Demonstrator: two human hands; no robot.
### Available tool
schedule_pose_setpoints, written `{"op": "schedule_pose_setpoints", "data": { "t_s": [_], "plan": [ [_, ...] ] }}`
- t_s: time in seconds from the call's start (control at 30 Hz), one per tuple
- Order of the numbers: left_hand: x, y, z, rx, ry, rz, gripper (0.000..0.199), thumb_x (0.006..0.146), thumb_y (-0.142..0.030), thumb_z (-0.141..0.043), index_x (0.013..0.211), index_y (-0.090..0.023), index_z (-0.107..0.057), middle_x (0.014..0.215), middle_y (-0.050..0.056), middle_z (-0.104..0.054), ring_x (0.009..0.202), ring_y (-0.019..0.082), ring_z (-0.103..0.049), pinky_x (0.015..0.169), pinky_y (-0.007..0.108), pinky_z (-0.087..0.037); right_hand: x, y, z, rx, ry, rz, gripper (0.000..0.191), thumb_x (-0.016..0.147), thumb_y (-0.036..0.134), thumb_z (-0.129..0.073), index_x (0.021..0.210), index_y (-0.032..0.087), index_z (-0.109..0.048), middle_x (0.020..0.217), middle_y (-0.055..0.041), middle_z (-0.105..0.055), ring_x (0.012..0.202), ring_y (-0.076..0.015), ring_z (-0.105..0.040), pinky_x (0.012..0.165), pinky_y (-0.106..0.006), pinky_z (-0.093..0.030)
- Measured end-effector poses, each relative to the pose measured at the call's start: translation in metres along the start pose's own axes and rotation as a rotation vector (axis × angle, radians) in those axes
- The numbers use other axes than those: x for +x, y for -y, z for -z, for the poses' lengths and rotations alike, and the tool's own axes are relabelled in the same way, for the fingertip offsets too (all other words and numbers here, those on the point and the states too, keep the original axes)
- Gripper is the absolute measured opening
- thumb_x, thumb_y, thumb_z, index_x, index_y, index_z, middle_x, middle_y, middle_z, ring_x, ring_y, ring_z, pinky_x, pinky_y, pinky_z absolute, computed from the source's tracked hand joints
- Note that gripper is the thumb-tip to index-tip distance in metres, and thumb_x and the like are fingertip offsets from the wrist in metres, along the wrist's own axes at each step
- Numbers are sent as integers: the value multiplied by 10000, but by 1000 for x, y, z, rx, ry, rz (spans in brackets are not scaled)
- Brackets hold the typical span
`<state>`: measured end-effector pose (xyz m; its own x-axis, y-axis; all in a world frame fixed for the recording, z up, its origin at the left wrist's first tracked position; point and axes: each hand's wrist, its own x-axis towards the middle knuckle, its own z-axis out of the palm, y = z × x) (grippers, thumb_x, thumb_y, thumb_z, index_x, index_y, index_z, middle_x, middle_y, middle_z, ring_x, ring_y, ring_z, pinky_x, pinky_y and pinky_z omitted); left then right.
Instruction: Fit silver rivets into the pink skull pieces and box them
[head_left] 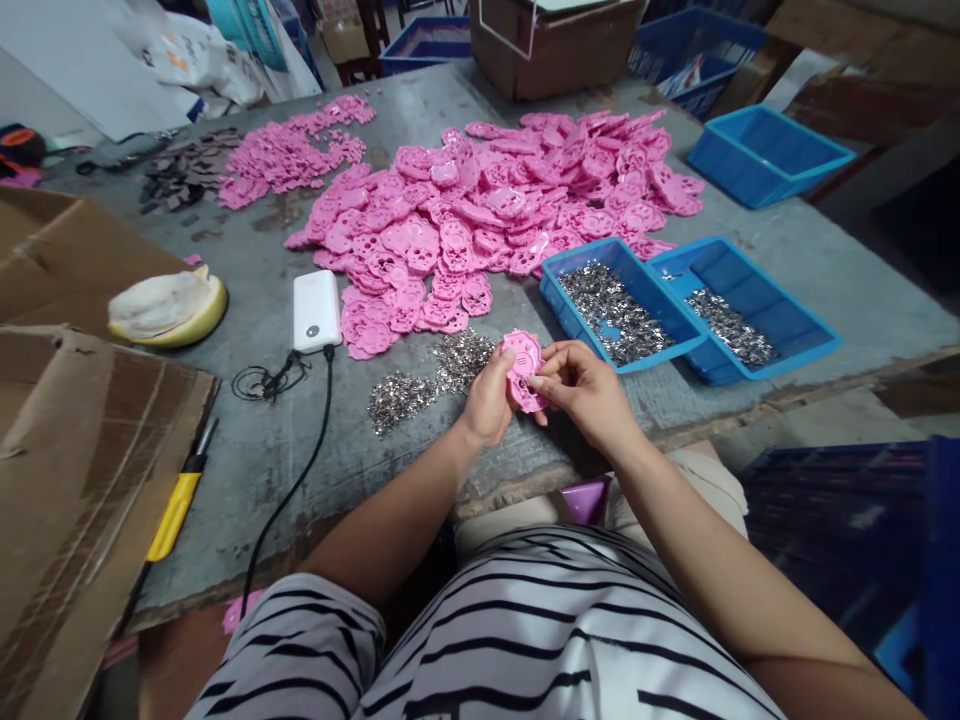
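Note:
A pink moulded plastic piece (525, 352) is held up over the table's near edge, in front of my body. My left hand (491, 398) is closed around its left side, thumb on its face. My right hand (589, 388) pinches at its lower right, thumb and fingertips pressed on the piece; any small part between them is too small to make out. Just left of my hands lie two small heaps of shiny metal bits (403, 398). A blue tray (551, 290) of similar metal bits stands close to my right hand.
A large pile of pink pieces (450, 215) covers the middle. Another blue tray (814, 335) stands right, an open blue bin (772, 150) behind. Leftward are a white power bank (315, 305) with a black cable, a fruit rind (169, 305), cardboard boxes (82, 480) and a yellow-handled tool (176, 510).

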<state>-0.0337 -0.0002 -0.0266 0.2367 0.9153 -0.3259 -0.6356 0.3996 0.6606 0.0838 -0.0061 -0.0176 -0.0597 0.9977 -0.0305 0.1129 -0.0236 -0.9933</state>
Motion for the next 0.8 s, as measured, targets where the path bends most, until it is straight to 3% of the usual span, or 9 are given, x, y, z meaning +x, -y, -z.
{"op": "schedule_pose_setpoints", "data": {
  "t_s": [0.1, 0.17, 0.27, 0.33, 0.37, 0.43, 0.5, 0.63, 0.8],
  "plan": [
    [-1, -2, 0, 7, 49, 22, 393, 931, -257, -303, 1240, -103, -492, 854, 95, -683, 710, 192, -679, 495, 261, -545, -3, 2, 2, 8, 28, -4, 325, 662, 447, -741, 704, 207, -525, 863, -11, -560, 522, -88, -466, 447, -249, -407],
    [-1, -3, 2, 12, 81, 9, 408, 932, -278, -288, 1251, -107, -477, 838, 100, -687, 659, 190, -677, 461, 256, -524, -2, 9, 9, -78, -39, 120, 257, 748, 426, -662, 718, 209, -530, 891, -30, -581, 639, -126, -533, 556, -273, -450],
    [-2, -5, 4, 57, 152, 1, 439, 925, -341, -302, 1280, -127, -447, 810, 102, -696, 576, 195, -663, 400, 249, -482, 11, 21, 33, -335, -245, 306, 138, 802, 346, -602, 831, 214, -579, 961, -55, -610, 828, -176, -566, 719, -307, -458],
    [-3, -5, 5, 91, 183, 3, 461, 913, -389, -338, 1290, -142, -434, 793, 96, -701, 550, 196, -656, 380, 242, -465, 29, 25, 52, -624, -310, 267, 141, 808, 277, -587, 929, 210, -614, 953, -63, -621, 819, -187, -567, 737, -323, -447],
    [-4, -5, 5, 101, 189, 3, 468, 905, -407, -359, 1289, -149, -433, 786, 91, -703, 547, 195, -655, 378, 238, -461, 40, 25, 61, -805, -293, 208, 152, 798, 241, -587, 937, 200, -634, 937, -72, -625, 823, -198, -571, 744, -333, -443],
    [-4, -5, 6, 105, 191, -1, 468, 892, -419, -387, 1278, -158, -435, 770, 82, -702, 547, 195, -657, 377, 233, -457, 59, 23, 73, -1147, -128, 50, 140, 748, 181, -614, 874, 179, -675, 908, -96, -639, 848, -231, -584, 739, -342, -441],
    [-4, -4, 6, 97, 191, -9, 462, 881, -417, -401, 1259, -155, -440, 759, 79, -699, 544, 201, -658, 367, 234, -448, 72, 19, 76, -1308, 8, -75, 103, 712, 133, -619, 776, 164, -694, 864, -117, -658, 830, -253, -605, 698, -339, -441],
    [-2, -2, 7, 61, 196, -4, 494, 837, -451, -460, 1231, -154, -447, 775, 84, -699, 561, 218, -666, 360, 239, -437, 75, 17, 69, -1446, 104, -178, 161, 794, 163, -554, 836, 151, -709, 928, -160, -690, 860, -273, -643, 658, -323, -438],
    [1, 0, 10, 31, 208, -18, 535, 778, -493, -549, 1185, -159, -455, 791, 89, -703, 616, 232, -680, 377, 234, -443, 69, 21, 70, -1409, 46, -134, 240, 867, 200, -462, 941, 134, -680, 1043, -172, -671, 890, -259, -654, 654, -306, -435]
  ]
}}
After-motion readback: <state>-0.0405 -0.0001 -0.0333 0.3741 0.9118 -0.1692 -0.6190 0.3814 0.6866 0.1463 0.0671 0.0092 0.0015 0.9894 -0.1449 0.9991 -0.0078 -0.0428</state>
